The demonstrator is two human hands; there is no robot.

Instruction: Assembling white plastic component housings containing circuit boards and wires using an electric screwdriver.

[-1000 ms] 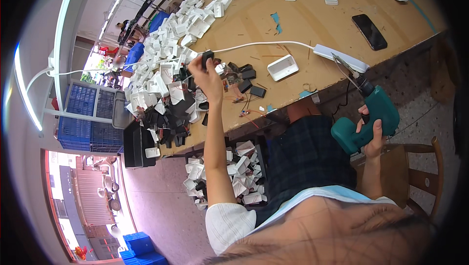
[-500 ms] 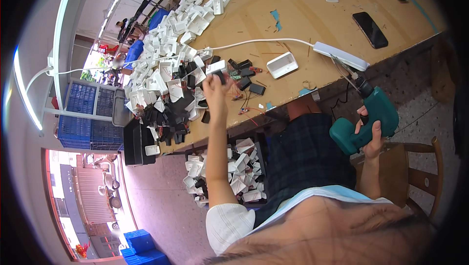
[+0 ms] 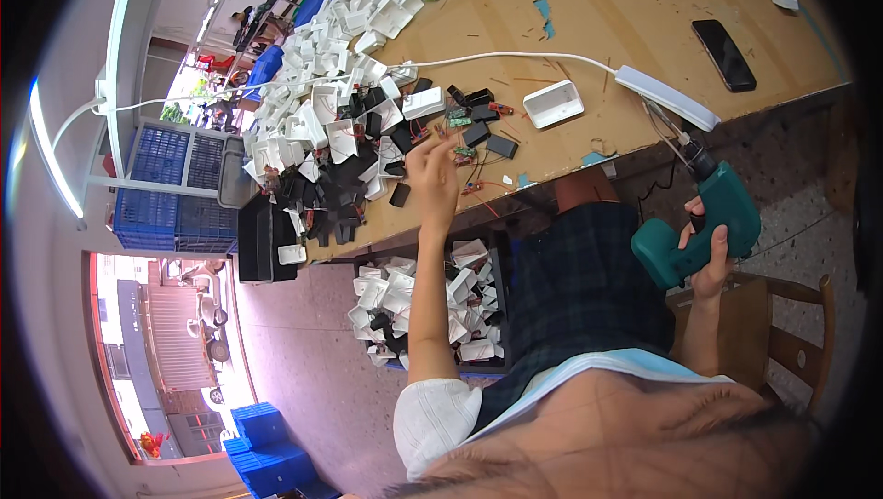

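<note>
My right hand [image 3: 706, 246] is wrapped round the grip of a green power drill [image 3: 727, 223]. Its black front end points up beside the table's near edge. My left hand [image 3: 432, 182] hovers low over the near part of the table, fingers apart and nothing visible in them. Just beyond its fingertips lie a small green circuit board [image 3: 458, 117], thin wires and several black blocks [image 3: 501, 146]. A white plastic box [image 3: 423, 103] lies to the left of the board. An open white casing [image 3: 554, 104] rests farther right.
A white power strip [image 3: 667, 97] with its cable crosses the table. A black phone [image 3: 724, 55] lies at the right. White casings [image 3: 317, 67] heap along the left and far sides. A filled bin [image 3: 506, 315] stands below the edge, and a wooden chair [image 3: 798, 352] at the right.
My left hand has let go of the white box and drawn back toward me and slightly right. The drill stays in my right hand. The view has shifted a little.
</note>
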